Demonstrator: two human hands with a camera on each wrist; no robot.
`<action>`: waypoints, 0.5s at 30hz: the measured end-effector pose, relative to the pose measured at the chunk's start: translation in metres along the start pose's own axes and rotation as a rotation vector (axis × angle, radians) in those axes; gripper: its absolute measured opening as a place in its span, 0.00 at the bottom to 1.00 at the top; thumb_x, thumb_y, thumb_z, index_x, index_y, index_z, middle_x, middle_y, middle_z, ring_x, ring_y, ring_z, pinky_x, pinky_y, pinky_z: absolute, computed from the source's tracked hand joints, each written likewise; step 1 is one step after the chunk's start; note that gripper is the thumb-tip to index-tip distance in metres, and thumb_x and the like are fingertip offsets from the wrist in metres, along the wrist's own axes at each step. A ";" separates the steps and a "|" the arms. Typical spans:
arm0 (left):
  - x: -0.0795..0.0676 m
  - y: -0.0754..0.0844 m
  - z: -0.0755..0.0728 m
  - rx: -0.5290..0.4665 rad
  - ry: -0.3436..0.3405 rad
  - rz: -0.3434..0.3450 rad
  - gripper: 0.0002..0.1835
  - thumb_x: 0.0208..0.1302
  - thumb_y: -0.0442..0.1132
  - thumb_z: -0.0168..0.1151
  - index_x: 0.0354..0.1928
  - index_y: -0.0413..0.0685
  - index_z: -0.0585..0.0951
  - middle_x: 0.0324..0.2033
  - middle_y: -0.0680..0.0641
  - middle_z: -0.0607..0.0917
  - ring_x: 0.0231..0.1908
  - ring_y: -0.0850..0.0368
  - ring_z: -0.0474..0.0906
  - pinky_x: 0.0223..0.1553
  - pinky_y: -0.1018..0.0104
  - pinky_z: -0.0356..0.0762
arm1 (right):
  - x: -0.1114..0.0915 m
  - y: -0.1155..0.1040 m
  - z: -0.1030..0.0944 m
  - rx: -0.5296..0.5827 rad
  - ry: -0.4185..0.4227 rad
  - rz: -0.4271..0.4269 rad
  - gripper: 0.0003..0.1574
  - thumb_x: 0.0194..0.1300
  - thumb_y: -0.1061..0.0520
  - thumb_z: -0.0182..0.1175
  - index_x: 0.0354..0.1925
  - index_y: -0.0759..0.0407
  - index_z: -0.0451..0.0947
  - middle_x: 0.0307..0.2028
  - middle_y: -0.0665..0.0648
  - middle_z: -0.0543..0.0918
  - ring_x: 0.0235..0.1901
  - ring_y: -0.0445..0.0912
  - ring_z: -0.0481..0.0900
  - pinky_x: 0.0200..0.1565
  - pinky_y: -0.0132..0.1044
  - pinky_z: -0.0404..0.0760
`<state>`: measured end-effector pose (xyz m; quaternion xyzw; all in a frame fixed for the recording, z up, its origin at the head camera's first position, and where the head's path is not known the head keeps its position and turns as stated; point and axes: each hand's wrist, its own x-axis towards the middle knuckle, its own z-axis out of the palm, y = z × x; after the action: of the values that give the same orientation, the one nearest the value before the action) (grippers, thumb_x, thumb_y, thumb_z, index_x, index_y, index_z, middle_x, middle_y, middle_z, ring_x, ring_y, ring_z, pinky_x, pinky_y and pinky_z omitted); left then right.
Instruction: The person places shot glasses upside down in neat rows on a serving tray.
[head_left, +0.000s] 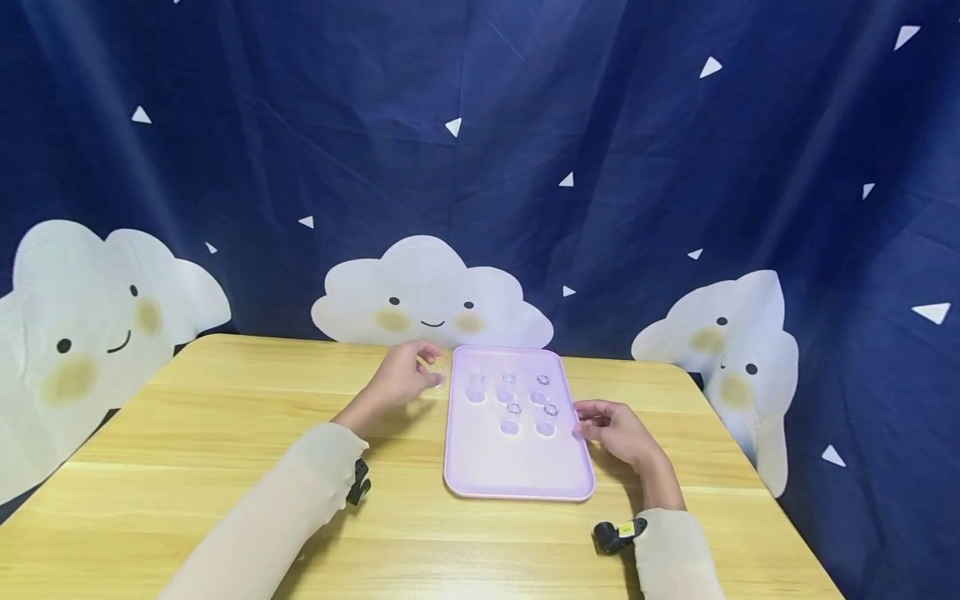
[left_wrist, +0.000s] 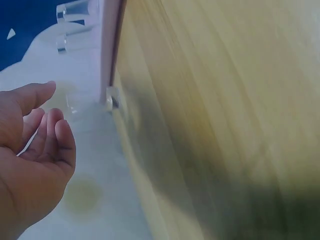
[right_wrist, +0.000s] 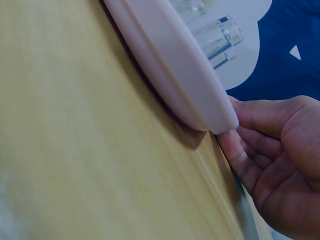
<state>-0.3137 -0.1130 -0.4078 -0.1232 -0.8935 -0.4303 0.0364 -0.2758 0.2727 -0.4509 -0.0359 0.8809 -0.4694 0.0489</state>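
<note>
Several small clear glasses point(head_left: 510, 419) stand in two rows on a lilac tray point(head_left: 517, 475) lying on the table. Just outside the tray's left edge, another clear glass point(head_left: 438, 380) stands on the wood. My left hand point(head_left: 402, 375) is beside it, thumb and fingers apart. In the left wrist view the fingertips point(left_wrist: 64, 131) stop just short of the faint glass point(left_wrist: 111, 99), with nothing held between them. At the tray's right edge, my right hand point(head_left: 618, 429) pinches the tray's rim point(right_wrist: 227, 112), thumb on the rim and fingers below it.
The light wooden table point(head_left: 390, 533) reaches back to a dark blue curtain point(head_left: 480, 167) printed with white clouds and triangles. Black cameras point(head_left: 617, 536) are strapped to both wrists, over light sleeves.
</note>
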 end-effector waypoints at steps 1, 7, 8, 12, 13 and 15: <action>0.001 -0.001 0.000 -0.001 0.003 -0.006 0.24 0.60 0.34 0.74 0.59 0.39 0.80 0.50 0.43 0.82 0.40 0.52 0.80 0.37 0.63 0.82 | 0.000 0.000 0.000 0.000 -0.001 -0.003 0.24 0.64 0.65 0.69 0.58 0.65 0.81 0.45 0.59 0.87 0.43 0.49 0.80 0.42 0.37 0.77; 0.005 -0.007 0.001 -0.038 -0.003 -0.044 0.26 0.59 0.32 0.74 0.59 0.39 0.80 0.50 0.42 0.81 0.40 0.50 0.79 0.33 0.64 0.83 | -0.001 0.000 0.000 0.004 -0.001 0.007 0.23 0.64 0.64 0.69 0.58 0.64 0.82 0.45 0.58 0.87 0.42 0.50 0.80 0.42 0.36 0.77; 0.006 -0.008 0.001 -0.044 -0.004 -0.047 0.26 0.59 0.32 0.74 0.59 0.38 0.80 0.50 0.42 0.81 0.41 0.50 0.79 0.33 0.64 0.83 | -0.001 -0.001 0.000 0.005 0.001 0.011 0.23 0.64 0.64 0.69 0.57 0.63 0.82 0.45 0.58 0.87 0.42 0.50 0.80 0.42 0.36 0.77; 0.010 -0.012 0.003 -0.056 -0.001 -0.060 0.26 0.58 0.32 0.75 0.59 0.38 0.80 0.50 0.41 0.81 0.41 0.49 0.79 0.34 0.64 0.83 | -0.001 -0.001 0.000 0.004 0.002 0.010 0.23 0.64 0.65 0.69 0.57 0.63 0.82 0.44 0.58 0.87 0.42 0.50 0.79 0.42 0.36 0.77; 0.011 -0.013 0.003 -0.056 0.000 -0.062 0.26 0.57 0.32 0.75 0.59 0.38 0.80 0.50 0.41 0.81 0.41 0.49 0.79 0.34 0.64 0.83 | 0.000 -0.001 0.000 0.005 0.003 0.010 0.23 0.63 0.65 0.69 0.57 0.63 0.82 0.44 0.58 0.87 0.42 0.50 0.79 0.42 0.36 0.76; 0.013 -0.014 0.003 -0.051 0.002 -0.068 0.26 0.57 0.32 0.75 0.58 0.38 0.80 0.50 0.41 0.81 0.40 0.50 0.79 0.36 0.64 0.83 | 0.000 0.000 0.000 0.004 0.006 0.004 0.23 0.63 0.65 0.69 0.57 0.64 0.82 0.44 0.58 0.87 0.42 0.49 0.80 0.41 0.35 0.77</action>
<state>-0.3300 -0.1164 -0.4186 -0.0932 -0.8859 -0.4540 0.0194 -0.2759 0.2728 -0.4511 -0.0329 0.8802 -0.4710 0.0473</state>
